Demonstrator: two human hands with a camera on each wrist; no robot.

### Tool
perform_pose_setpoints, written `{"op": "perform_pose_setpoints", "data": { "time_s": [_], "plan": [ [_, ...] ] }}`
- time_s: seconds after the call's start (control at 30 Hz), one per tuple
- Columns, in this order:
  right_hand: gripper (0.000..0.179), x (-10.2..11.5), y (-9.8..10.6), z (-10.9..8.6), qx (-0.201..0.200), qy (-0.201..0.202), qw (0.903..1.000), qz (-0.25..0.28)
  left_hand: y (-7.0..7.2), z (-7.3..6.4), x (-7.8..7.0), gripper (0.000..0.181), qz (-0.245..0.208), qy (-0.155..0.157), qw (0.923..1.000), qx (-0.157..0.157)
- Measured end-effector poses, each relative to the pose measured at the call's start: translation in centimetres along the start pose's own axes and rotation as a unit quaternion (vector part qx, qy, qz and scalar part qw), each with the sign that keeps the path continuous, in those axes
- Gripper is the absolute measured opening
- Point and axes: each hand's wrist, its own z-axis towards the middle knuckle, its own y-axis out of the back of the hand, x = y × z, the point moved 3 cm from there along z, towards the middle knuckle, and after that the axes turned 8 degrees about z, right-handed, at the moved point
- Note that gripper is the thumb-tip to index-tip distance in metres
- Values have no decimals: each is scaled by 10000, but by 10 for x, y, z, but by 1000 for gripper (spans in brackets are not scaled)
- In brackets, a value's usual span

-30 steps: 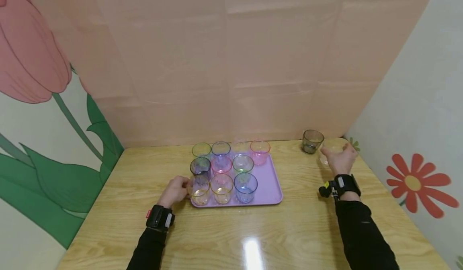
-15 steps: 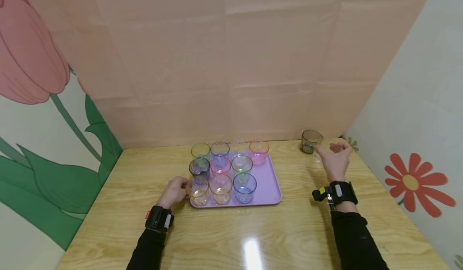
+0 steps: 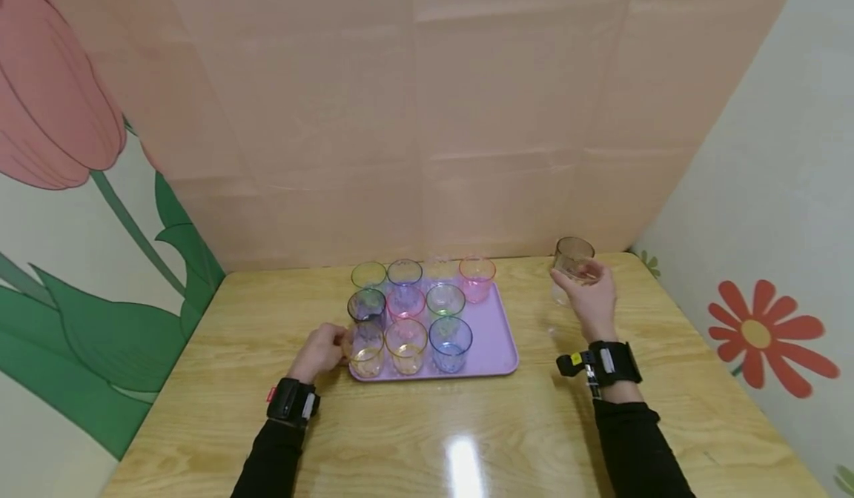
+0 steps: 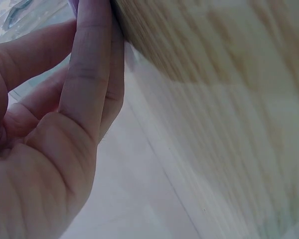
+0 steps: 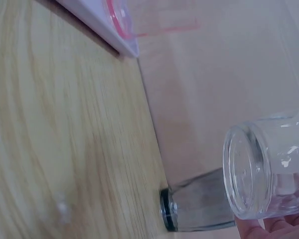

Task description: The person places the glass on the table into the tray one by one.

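Note:
In the head view my right hand (image 3: pixel 591 301) grips a clear glass cup (image 3: pixel 560 296) off the table; the right wrist view shows its round base (image 5: pixel 246 172) above the fingers. Behind it a smoky grey glass cup (image 3: pixel 567 248) stands on the table, partly covered. My left hand (image 3: pixel 322 353) is at the left edge of a purple tray (image 3: pixel 497 346), its thumb and fingers on the rim; in the left wrist view the fingertips meet the purple edge at the top. Several coloured cups stand upright on the tray, including a yellow cup (image 3: pixel 406 350) and a blue cup (image 3: pixel 450 346).
A pink cup (image 3: pixel 477 283) stands at the tray's back right, and bare tray lies in front of it. The wooden table (image 3: pixel 373 439) meets a pinkish backdrop (image 3: pixel 414 113) at its back edge. A flower-painted wall (image 3: pixel 767 187) bounds the right side.
My right hand has moved left and slightly up the view with the clear glass cup, passing in front of the grey cup. The left hand and the tray have stayed in place.

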Motion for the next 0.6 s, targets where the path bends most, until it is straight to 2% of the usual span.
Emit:
{"op": "perform_pose_setpoints", "data": {
  "time_s": [0.1, 0.33, 0.43, 0.6],
  "plan": [
    [83, 0, -4, -7, 83, 64, 9999, 67, -2, -1, 1, 24, 73, -18, 10000, -13],
    [80, 4, -18, -18, 348, 390, 9978, 407, -3, -1, 0, 28, -139, 47, 9999, 56],
    [78, 4, -26, -23, 482, 444, 9962, 581, -2, 0, 0, 28, -128, 125, 9998, 85],
    [75, 1, -44, -32, 768, 505, 9938, 629, 1, 1, -1, 28, -21, 37, 10000, 16]
  ]
}}
